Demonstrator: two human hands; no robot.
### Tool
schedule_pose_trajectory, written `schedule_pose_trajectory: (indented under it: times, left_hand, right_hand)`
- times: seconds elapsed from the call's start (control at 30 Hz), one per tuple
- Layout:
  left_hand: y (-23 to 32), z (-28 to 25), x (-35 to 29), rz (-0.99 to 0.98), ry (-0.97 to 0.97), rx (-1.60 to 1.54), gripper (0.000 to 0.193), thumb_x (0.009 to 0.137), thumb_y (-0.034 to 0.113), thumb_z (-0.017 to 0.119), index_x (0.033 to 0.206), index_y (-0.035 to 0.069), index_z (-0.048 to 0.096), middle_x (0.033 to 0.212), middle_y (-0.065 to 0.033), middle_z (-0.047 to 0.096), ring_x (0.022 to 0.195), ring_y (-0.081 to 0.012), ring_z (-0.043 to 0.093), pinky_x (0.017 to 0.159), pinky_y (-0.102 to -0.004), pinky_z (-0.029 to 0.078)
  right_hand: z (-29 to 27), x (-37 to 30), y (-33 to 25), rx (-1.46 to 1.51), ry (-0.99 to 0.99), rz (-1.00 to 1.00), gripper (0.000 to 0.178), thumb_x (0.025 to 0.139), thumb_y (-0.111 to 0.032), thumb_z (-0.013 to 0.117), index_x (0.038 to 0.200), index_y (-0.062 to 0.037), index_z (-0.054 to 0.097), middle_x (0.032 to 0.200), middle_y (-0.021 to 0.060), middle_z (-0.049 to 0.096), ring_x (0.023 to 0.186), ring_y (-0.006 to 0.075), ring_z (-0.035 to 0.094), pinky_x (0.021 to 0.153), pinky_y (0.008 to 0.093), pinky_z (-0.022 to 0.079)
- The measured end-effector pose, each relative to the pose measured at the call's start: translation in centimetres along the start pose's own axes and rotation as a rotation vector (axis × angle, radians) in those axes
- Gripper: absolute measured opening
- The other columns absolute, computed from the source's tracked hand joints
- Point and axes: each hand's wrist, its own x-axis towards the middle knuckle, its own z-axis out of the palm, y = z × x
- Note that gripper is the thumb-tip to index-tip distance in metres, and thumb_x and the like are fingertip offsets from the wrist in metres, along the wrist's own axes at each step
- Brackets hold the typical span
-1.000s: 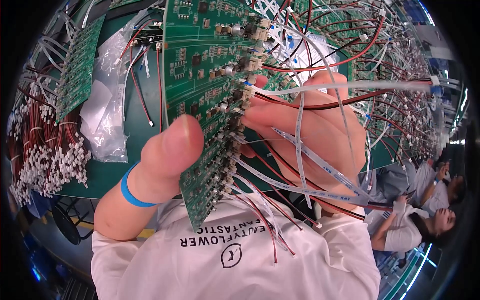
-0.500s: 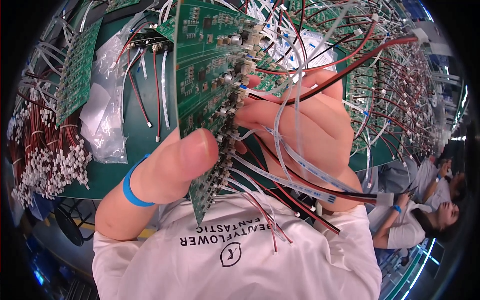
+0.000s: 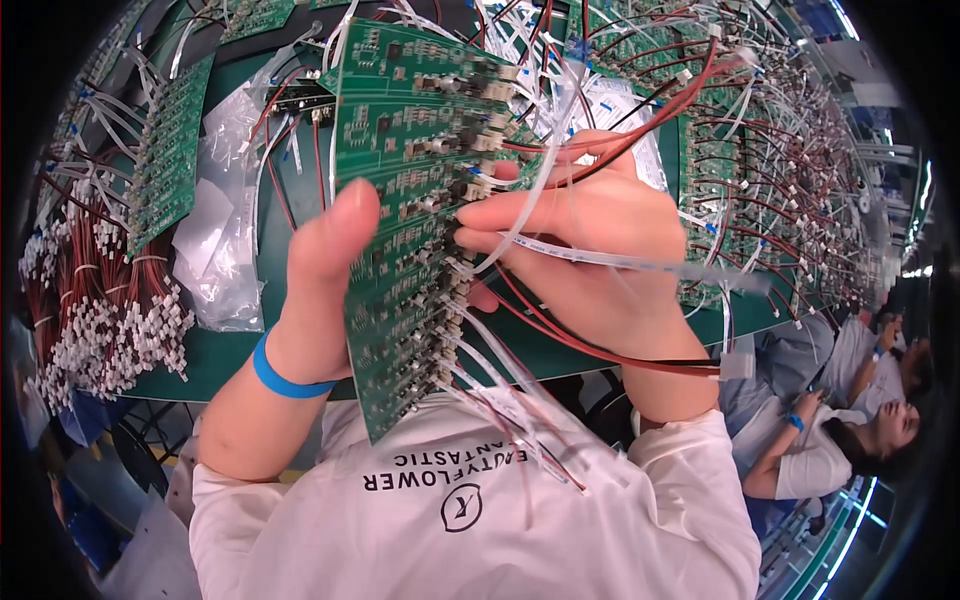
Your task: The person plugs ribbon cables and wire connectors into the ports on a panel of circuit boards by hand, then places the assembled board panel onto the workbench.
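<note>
My left hand (image 3: 322,262) holds a green circuit board panel (image 3: 395,185) on edge. Its thumb lies at the panel's left side, and fingertips show past the right edge from behind. Small white connectors (image 3: 490,140) line that right edge. At the connectors, my right hand (image 3: 610,235) pinches with thumb and index finger around the end of a white ribbon cable (image 3: 600,258); its tip is hidden between the fingers. Red and black wires (image 3: 640,362) with a white plug trail under the right hand, and more wires (image 3: 500,395) hang from the panel's lower part.
Bundled red-black wires with white plugs (image 3: 110,310) lie at the left, beside a wired board (image 3: 172,150) and a clear plastic bag (image 3: 225,260). Wired boards (image 3: 740,190) crowd the right of the green table (image 3: 270,165). A co-worker (image 3: 810,440) sits at the far right.
My left thumb has moved left and up, off the panel's lower face. The right fingertips have closed together at the connector edge. Loose cables have swung, and the panel has shifted slightly.
</note>
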Motion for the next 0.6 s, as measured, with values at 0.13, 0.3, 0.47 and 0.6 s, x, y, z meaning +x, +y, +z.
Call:
schedule_pose_trajectory:
  times: [0.13,0.3,0.47,0.6]
  left_hand:
    - [0.7,0.5,0.8,-0.044,0.076,-0.274,0.074,0.084,0.055,0.039,0.127,-0.005,0.041,0.117,-0.0205,0.054,0.095,-0.0282,0.060,0.072,-0.0376,0.056]
    - [0.7,0.9,0.5,0.005,0.044,-0.315,0.077,0.083,0.056,0.037,0.126,-0.008,0.040,0.115,-0.0246,0.054,0.094,-0.0314,0.061,0.073,-0.0379,0.055]
    - [0.5,0.6,0.2,-0.078,0.042,-0.348,0.069,0.084,0.053,0.042,0.125,-0.002,0.043,0.110,-0.0194,0.058,0.094,-0.0286,0.061,0.072,-0.0368,0.055]
    - [0.2,0.4,-0.1,-0.124,0.105,-0.253,0.067,0.085,0.053,0.041,0.124,-0.002,0.044,0.108,-0.0189,0.059,0.093,-0.0281,0.062,0.071,-0.0371,0.055]
  right_hand:
    - [-2.2,0.5,1.6,0.285,-0.096,0.073,0.014,0.069,-0.007,0.070,0.083,-0.0068,0.071,0.078,0.0067,0.067,0.075,0.0203,0.063,0.072,0.0305,0.044]
    - [-2.0,0.4,0.9,0.487,0.038,0.337,0.016,0.070,0.007,0.064,0.085,0.0010,0.067,0.078,0.0085,0.066,0.070,0.0209,0.062,0.063,0.0274,0.048]
    - [-0.1,0.4,1.1,0.202,0.104,0.052,0.019,0.070,-0.005,0.068,0.089,-0.0050,0.070,0.075,0.0094,0.066,0.061,0.0220,0.061,0.056,0.0285,0.047]
    - [-0.5,0.5,1.1,0.120,0.091,0.045,0.020,0.069,-0.014,0.073,0.088,-0.0091,0.071,0.066,0.0071,0.064,0.055,0.0212,0.060,0.052,0.0286,0.045]
